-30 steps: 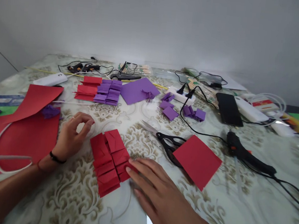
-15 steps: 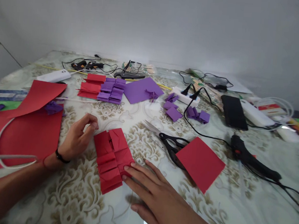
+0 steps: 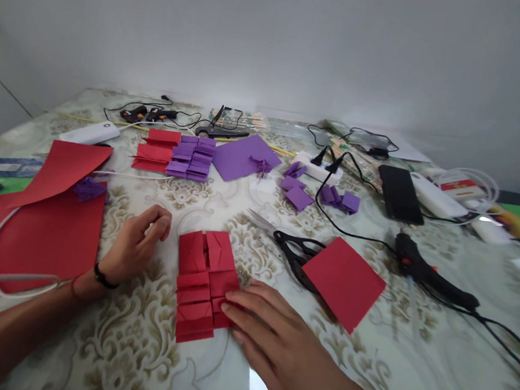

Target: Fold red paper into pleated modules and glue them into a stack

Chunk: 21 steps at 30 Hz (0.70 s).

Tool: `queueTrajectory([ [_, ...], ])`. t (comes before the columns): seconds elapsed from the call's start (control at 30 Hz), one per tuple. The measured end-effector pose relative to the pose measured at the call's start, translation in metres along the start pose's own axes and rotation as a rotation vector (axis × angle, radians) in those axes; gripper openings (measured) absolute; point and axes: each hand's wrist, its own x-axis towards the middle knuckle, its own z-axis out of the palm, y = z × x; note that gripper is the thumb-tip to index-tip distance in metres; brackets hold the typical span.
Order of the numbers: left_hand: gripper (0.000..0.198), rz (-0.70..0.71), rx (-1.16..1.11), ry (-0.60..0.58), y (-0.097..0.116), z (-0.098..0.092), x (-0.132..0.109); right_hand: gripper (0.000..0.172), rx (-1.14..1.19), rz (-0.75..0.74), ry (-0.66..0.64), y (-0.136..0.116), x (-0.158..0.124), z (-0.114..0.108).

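Note:
In front of me, a folded red paper piece [image 3: 205,288] made of several pleated flaps lies on the patterned tablecloth. The outstretched fingertips of my right hand [image 3: 274,337] rest on its lower right edge, pressing without gripping. My left hand [image 3: 138,238] hovers or rests left of the paper, apart from it, with its fingers curled in and nothing visible in them. To the right, a square red sheet [image 3: 345,283] partly covers the black handles of the scissors [image 3: 299,245].
A black glue gun [image 3: 434,273] with its cord lies at right, near a phone [image 3: 400,194]. Large red sheets [image 3: 53,236] and a white cable are at left. Pleated red and purple papers [image 3: 192,156], a purple sheet [image 3: 245,157] and a power strip [image 3: 318,167] sit farther back.
The folded red paper has turned more upright to my view and shifted slightly right, with my right fingers still on its edge. My left hand stays curled in nearly the same place.

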Motion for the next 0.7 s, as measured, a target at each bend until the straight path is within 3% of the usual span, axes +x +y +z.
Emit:
queueTrajectory([
  [0.27,0.036,-0.05,0.073,-0.107,0.008,-0.001,-0.001,0.035,-0.072,0.018,-0.065,0.002,-0.001,0.004],
  [0.4,0.028,-0.079,0.095,-0.101,0.008,0.0,-0.001,0.036,-0.065,-0.01,-0.075,0.002,-0.001,0.003],
  [0.7,0.024,-0.002,0.094,-0.066,0.013,-0.001,0.001,0.024,0.054,0.033,-0.036,0.003,-0.002,0.003],
])
